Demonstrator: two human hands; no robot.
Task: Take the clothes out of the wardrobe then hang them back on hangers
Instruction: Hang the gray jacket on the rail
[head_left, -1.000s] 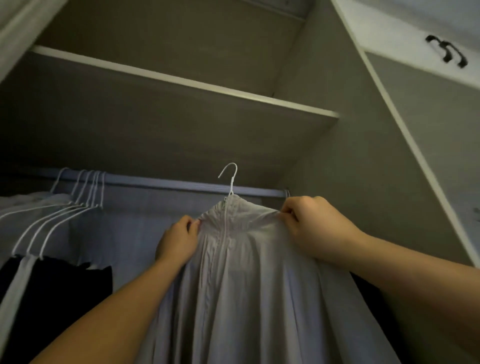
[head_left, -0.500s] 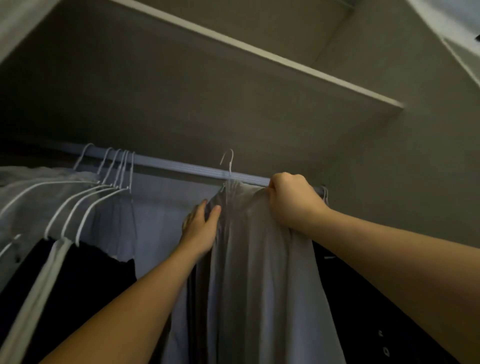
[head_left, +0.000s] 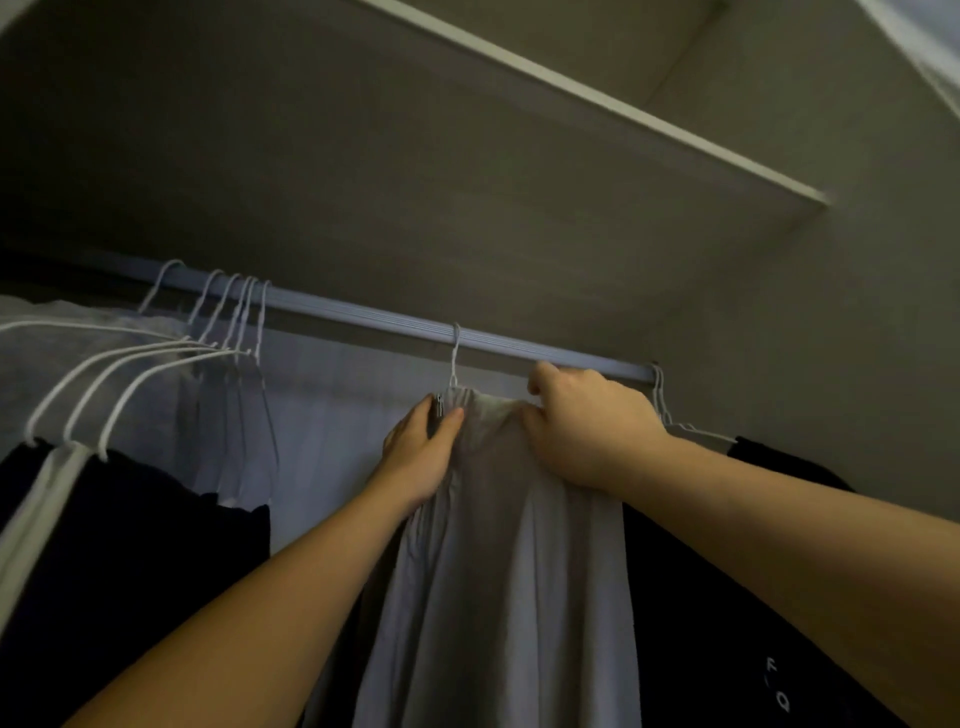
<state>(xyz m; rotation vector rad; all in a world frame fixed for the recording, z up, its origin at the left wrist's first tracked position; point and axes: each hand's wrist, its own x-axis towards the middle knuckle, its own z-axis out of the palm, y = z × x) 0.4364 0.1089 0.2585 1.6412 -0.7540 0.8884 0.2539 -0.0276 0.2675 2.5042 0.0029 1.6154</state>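
Far left: white wire hangers (head_left: 228, 322) bunch on the wardrobe rail (head_left: 363, 317), a black garment (head_left: 130, 545) slung below them.
Left hand: my left hand (head_left: 421, 457) pinches the collar edge by the zip, thumb in front, fingers behind.
Centre: the pale grey garment (head_left: 509, 571) hangs between my hands just under the rail, its long axis straight down, thin, soft and creased at the neck.
Hook: the hanger hook (head_left: 455, 353) rises from the collar and appears to sit over the rail, above and nearer my left hand.
Right hand: my right hand (head_left: 587, 426) is closed round the bunched shoulder, knuckles close under the rail.
Far right: more hangers (head_left: 670, 410) and dark clothing (head_left: 727, 597).
Next, as I judge it: square the shoulders on the hanger, then let go.
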